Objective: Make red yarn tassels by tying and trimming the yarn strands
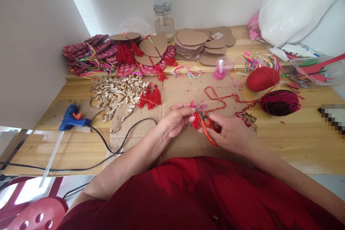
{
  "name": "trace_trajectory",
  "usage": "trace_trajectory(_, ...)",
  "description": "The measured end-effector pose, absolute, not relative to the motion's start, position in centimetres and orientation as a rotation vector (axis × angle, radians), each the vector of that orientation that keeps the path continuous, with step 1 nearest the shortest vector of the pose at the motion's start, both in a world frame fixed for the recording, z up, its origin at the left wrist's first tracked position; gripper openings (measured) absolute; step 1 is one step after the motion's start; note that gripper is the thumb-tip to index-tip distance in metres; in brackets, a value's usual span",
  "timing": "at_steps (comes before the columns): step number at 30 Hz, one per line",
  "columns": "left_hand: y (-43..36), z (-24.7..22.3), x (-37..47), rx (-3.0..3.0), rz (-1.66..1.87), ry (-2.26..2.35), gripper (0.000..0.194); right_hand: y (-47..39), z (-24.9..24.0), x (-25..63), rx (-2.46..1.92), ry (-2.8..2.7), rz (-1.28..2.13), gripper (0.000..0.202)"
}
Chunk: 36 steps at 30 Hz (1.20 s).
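Note:
My left hand (178, 116) pinches the top of a red yarn tassel (196, 120), whose strands hang below the fingertips. Thin yellowish string runs out from the tassel on both sides. My right hand (229, 129) is wrapped round the orange handles of a pair of scissors (208, 133). The metal blades point left and lie against the tassel's top, close to my left fingertips; whether they touch the string I cannot tell. Beneath both hands lies a cardboard sheet (172, 93). Several finished red tassels (151, 97) rest to the left, beside a heap of peanut shells (118, 93).
A blue glue gun (71, 116) lies at left, its black cord (105, 143) crossing the table. Red (262, 78) and dark magenta yarn balls (280, 102) sit at right. Behind stand a pink-tinted cup (221, 70), cardboard cutouts (190, 41) and a water bottle (164, 21).

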<state>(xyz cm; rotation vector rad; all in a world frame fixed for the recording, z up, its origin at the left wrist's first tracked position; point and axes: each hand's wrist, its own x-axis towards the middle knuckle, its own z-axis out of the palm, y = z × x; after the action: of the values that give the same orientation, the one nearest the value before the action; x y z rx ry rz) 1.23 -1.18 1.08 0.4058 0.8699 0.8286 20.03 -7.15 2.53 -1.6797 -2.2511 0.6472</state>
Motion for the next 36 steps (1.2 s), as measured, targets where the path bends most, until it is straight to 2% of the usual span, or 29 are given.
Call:
trace_trajectory(10, -1.3, 1.0, 1.3, 0.406, 0.829, 0.847, 0.009, -7.6, 2.6, 19.7, -1.693, -2.193, 0.696, 0.030)
trace_trajectory(17, -1.1, 0.8, 1.2, 0.395, 0.841, 0.832, 0.010, -7.8, 2.0, 19.6, -1.623, -2.074, 0.788, 0.034)
trace_trajectory(23, -1.1, 0.7, 1.1, 0.410, 0.836, 0.883, 0.008, -7.2, 1.9, 19.8, -1.504, -1.563, 1.218, 0.032)
trace_trajectory(25, -1.2, 0.6, 1.1, 0.443, 0.823, 0.873, 0.009, -6.7, 2.0, 19.8, -1.460, -1.415, 1.263, 0.033)
trace_trajectory(28, -1.3, 0.7, 1.1, 0.474, 0.822, 0.845, 0.013, -5.9, 2.1, 19.4, -1.381, -1.342, 1.299, 0.036)
trace_trajectory(36, -1.2, 1.0, 0.9, 0.589, 0.929, 0.802, 0.026, -4.8, 0.5, 18.8, -1.191, -1.217, 1.776, 0.041)
